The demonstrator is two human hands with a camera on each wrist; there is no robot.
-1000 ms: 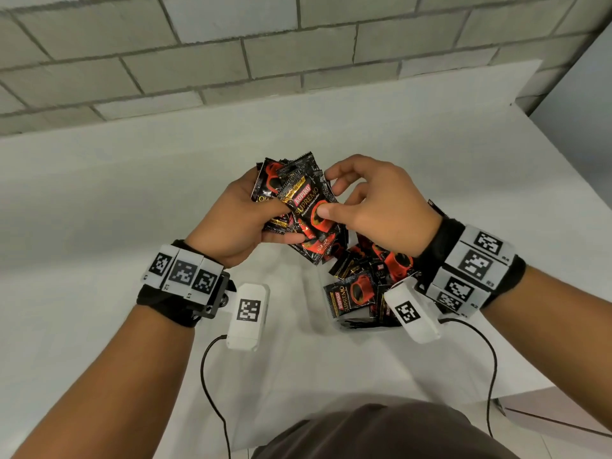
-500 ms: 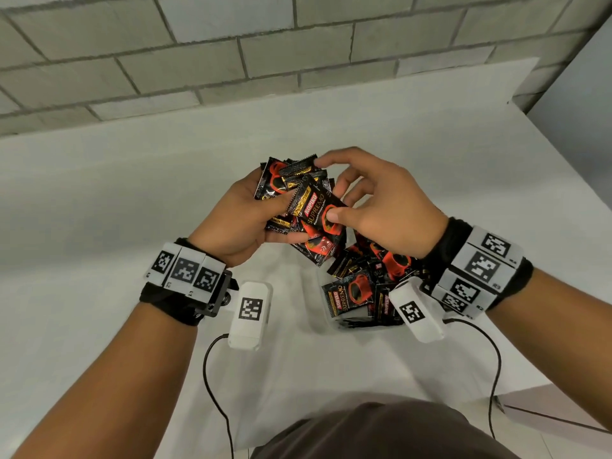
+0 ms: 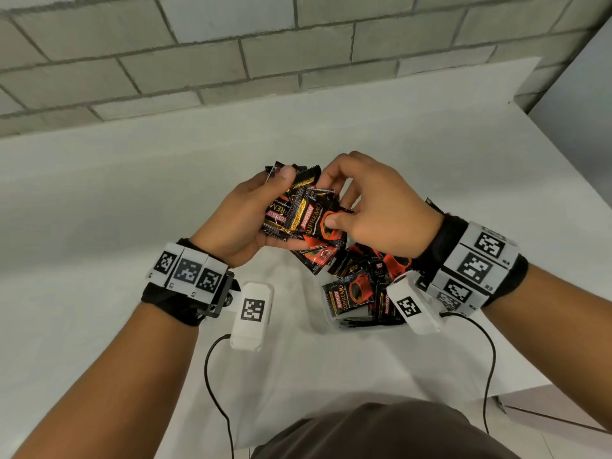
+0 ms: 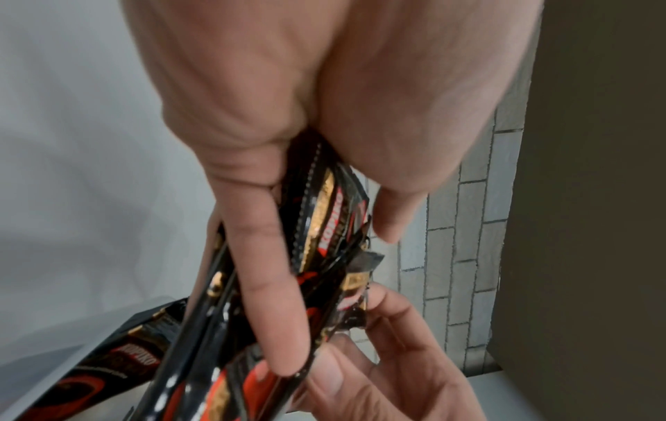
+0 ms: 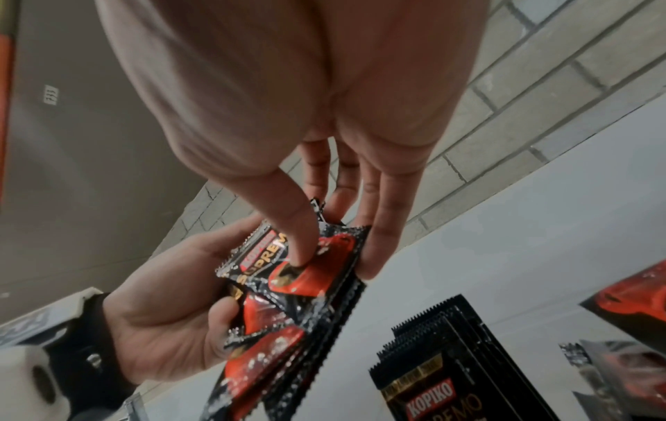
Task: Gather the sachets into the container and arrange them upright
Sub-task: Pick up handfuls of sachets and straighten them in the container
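Note:
My left hand [image 3: 281,207] grips a fanned stack of black-and-red Kopiko sachets [image 3: 298,210] above the table, thumb on the stack's upper edge, fingers curled beneath. My right hand [image 3: 331,203] pinches the top sachet [image 3: 318,220], thumb pressed on its red cup picture. The right wrist view shows that thumb [image 5: 299,236] on the top sachet [image 5: 310,279]. In the left wrist view the fingers [image 4: 274,284] wrap the stack [image 4: 331,216]. Below my right wrist stands a clear container [image 3: 326,313] with several sachets [image 3: 351,293] in it, partly hidden by the wrist.
A white cloth-covered table [image 3: 132,226] runs back to a grey brick wall [image 3: 231,61]. Its right edge [image 3: 579,180] and front edge lie close to the container. Black cables [image 3: 212,376] hang from both wrist cameras over my lap.
Both hands with the stack have shifted slightly away from me. My left thumb has moved up to the stack's upper edge, and the top sachet has turned more in line under my right thumb.

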